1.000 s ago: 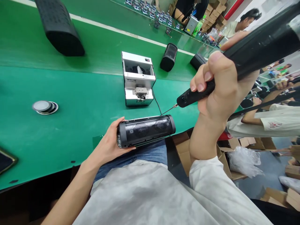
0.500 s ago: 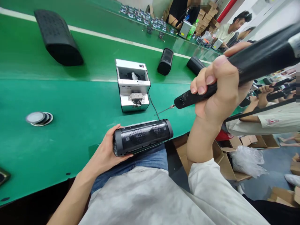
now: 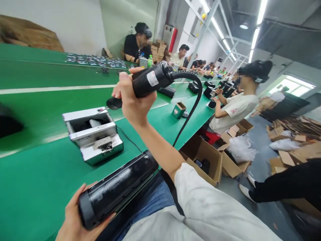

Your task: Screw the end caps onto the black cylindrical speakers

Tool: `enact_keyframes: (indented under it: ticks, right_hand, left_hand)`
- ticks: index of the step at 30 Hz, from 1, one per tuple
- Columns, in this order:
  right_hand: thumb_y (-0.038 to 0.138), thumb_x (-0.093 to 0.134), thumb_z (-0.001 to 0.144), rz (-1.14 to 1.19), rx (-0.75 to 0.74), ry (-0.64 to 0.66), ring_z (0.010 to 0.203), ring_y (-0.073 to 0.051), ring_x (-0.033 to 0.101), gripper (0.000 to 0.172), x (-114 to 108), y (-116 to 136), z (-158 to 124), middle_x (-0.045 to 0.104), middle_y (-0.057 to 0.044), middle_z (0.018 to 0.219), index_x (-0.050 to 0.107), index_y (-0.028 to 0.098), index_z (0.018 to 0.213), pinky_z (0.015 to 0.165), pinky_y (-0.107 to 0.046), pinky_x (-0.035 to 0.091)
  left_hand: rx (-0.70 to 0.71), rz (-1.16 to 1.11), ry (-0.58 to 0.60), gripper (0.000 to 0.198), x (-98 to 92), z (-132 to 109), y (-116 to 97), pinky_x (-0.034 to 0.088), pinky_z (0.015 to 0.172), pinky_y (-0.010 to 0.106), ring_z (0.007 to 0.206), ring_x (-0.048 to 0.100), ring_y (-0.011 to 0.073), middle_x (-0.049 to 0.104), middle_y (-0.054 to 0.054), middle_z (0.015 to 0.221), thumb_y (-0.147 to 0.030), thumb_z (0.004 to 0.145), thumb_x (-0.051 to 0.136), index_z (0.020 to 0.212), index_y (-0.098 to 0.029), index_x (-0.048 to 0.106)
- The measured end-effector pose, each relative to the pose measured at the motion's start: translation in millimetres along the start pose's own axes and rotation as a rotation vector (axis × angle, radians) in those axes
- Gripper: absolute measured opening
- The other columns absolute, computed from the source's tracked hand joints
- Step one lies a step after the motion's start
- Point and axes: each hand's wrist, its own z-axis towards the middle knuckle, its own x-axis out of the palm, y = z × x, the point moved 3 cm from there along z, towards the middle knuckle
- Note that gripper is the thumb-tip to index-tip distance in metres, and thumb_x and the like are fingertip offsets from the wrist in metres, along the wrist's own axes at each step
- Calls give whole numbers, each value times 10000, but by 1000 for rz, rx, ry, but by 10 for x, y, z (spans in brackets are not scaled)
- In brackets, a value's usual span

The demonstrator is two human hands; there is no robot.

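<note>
My left hand (image 3: pixel 72 216) grips one end of a long black speaker (image 3: pixel 120 187) with perforated grille areas, tilted at the table's front edge. My right hand (image 3: pixel 134 100) is wrapped around a black electric screwdriver (image 3: pixel 152 79), raised above the table. A thick black cord (image 3: pixel 198 97) curves from the screwdriver's back end. Its front end points left, over the far side of a silver screw feeder (image 3: pixel 92 134); whether the bit touches anything, I cannot tell. The feeder stands on the green table beyond the speaker.
A dark casing (image 3: pixel 8 122) lies at far left. A green box (image 3: pixel 179 110) stands right of my forearm. Many small parts (image 3: pixel 92 60) cover the far table. Open cartons (image 3: pixel 203 157) sit on the floor at right. A co-worker (image 3: pixel 235 103) works farther along the table.
The view has swung right and up. My right hand has carried the screwdriver from beside the speaker to above the feeder's far side. My left hand still holds the speaker.
</note>
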Motion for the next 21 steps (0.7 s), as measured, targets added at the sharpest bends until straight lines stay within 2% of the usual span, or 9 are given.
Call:
enact_keyframes:
  ticks: [2,3,4,6,8,10,12,15,21]
  right_hand:
    - [1095,694,815,-93,-32,51,521,-125,494,801,7,173,-38,510,110,636,569,340,1049,499,-342,554]
    - [1078,734,798,-106,-45,74,512,-116,496,795,1,262,-47,519,114,634,579,335,1036,474,-322,518]
    - [972,840,819,-77,-55,69,506,-112,497,726,-19,342,-48,520,118,639,577,332,1038,466,-315,490]
    - [684,952,891,25,-108,23,452,-115,456,545,-75,473,-36,460,140,598,577,339,1084,452,-308,447]
    - [465,946,935,82,-136,103,420,-115,446,394,-73,538,-47,445,135,604,609,329,1087,418,-301,411]
    - [374,923,947,81,-95,231,410,-113,462,298,-13,521,-114,458,122,612,652,312,1054,397,-286,400]
    - [392,933,945,61,-42,311,398,-109,461,299,69,427,-225,451,118,601,652,295,978,385,-266,398]
    - [460,939,967,31,-43,324,392,-100,445,392,176,206,-380,423,115,588,599,278,902,387,-245,406]
    - [497,854,1071,-82,-97,329,446,-82,489,314,227,-147,-458,539,89,716,625,288,1022,447,-245,468]
  left_hand:
    - [-137,-24,-58,1179,14,-11,-115,618,1155,867,1392,758,547,645,100,1703,-632,893,853,1840,-508,162]
    - [-146,-46,-41,1137,28,-9,-185,614,1199,805,1429,746,512,642,139,1687,-586,919,861,1836,-426,207]
    - [-140,-64,-13,1135,37,-4,-244,617,1222,746,1447,741,480,644,162,1669,-543,919,887,1825,-370,225]
    - [-151,-93,27,1149,35,6,-305,597,1267,670,1487,717,433,618,169,1680,-471,910,928,1810,-345,224]
    - [-171,-120,41,1175,19,3,-319,569,1299,649,1529,681,416,576,168,1715,-429,905,952,1810,-362,205]
    - [-174,-140,42,1201,10,-11,-326,541,1323,654,1566,645,420,539,178,1739,-404,900,969,1814,-365,191]
    - [-163,-150,40,1221,12,-24,-336,515,1344,661,1594,614,428,519,190,1750,-383,896,981,1817,-357,181]
    - [-144,-154,39,1235,16,-27,-348,502,1356,659,1610,596,431,516,188,1750,-378,889,993,1821,-355,183]
    - [-140,-146,45,1257,-16,-8,-378,515,1344,653,1608,594,436,511,195,1744,-389,895,1004,1831,-358,164]
